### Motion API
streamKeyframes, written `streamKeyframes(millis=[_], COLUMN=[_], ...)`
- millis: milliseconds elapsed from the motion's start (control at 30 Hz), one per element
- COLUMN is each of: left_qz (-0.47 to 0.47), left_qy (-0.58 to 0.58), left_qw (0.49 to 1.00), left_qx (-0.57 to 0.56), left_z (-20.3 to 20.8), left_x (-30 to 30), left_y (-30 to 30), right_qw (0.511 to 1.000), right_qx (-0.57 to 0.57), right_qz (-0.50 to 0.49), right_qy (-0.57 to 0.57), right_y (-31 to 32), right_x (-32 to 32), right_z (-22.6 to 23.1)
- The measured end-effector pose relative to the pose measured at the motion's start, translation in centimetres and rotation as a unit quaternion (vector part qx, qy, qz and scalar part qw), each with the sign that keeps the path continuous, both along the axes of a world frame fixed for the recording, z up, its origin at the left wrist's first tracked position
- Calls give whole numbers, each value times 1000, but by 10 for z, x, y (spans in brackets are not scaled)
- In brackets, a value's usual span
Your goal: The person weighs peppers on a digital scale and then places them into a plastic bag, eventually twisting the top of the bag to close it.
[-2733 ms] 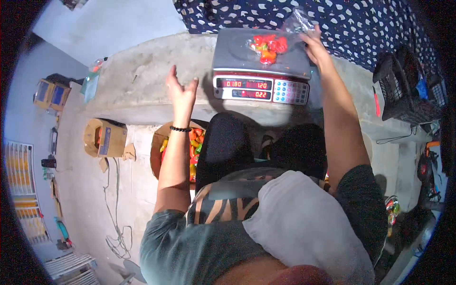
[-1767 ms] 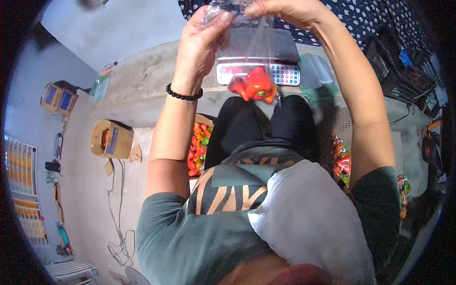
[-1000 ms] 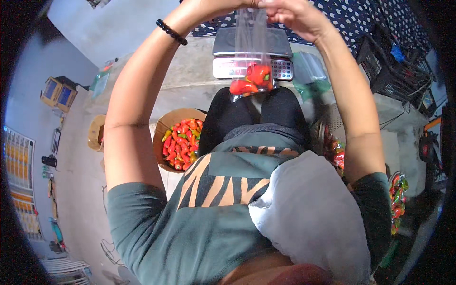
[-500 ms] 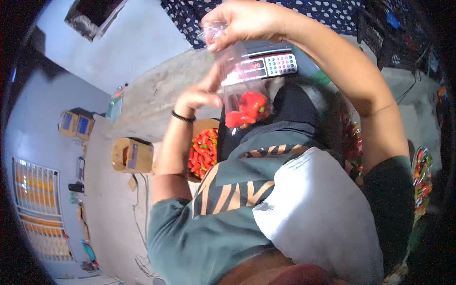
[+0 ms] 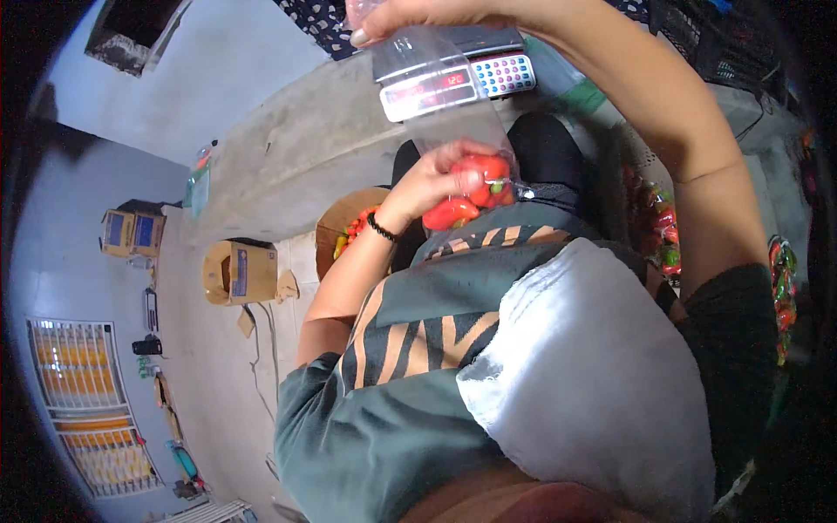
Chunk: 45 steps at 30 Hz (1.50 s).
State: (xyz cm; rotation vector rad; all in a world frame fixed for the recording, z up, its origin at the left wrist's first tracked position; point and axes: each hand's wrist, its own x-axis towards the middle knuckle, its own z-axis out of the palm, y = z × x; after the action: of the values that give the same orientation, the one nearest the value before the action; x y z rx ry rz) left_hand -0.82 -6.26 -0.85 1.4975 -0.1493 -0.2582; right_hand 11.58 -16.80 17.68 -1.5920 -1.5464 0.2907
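Note:
A clear plastic bag (image 5: 458, 122) hangs in front of me with a few large red peppers (image 5: 455, 212) at its bottom. Up at the top edge, my right hand (image 5: 397, 17) pinches the bag's upper end, which runs partly out of view. Lower down, my left hand (image 5: 436, 181), below a wrist with a dark bracelet (image 5: 381, 228), curls its fingers round the bag at the peppers. Behind the bag stands a digital scale (image 5: 436, 91) with lit red digits and a keypad, partly seen through the plastic.
A round tub (image 5: 336, 213) of smaller red peppers sits by my left forearm. To the right lie bagged red and green peppers (image 5: 660, 228). A concrete ledge (image 5: 288, 148) runs under the scale; an open cardboard box (image 5: 240, 273) stands on the floor at left. Black crates (image 5: 732, 52) are at the far right.
My left hand has moved from beside the bag down onto the peppers and closed round them through the plastic. My right hand has shifted up and left with the bag's top.

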Motion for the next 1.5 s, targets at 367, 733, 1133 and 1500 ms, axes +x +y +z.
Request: streamKeyframes(millis=[367,733,1133,1500], left_qz=[-1,80,179,224], left_qy=[-160,-38,-93,-72], left_qw=[983,994,852,874], left_qx=[86,-63,-483,-425], left_z=[13,19,11,27], left_x=[25,49,73,78], left_y=[-40,-5,87,35], right_qw=[994,998,912,894], right_qx=[-3,-10,173,244], right_qz=[-5,-60,-172,-201], right_qy=[-114,-15,-330,-317], right_y=[50,62,-53,-26], right_x=[-18,9,27,9], right_z=[-14,-4,-107,-173])
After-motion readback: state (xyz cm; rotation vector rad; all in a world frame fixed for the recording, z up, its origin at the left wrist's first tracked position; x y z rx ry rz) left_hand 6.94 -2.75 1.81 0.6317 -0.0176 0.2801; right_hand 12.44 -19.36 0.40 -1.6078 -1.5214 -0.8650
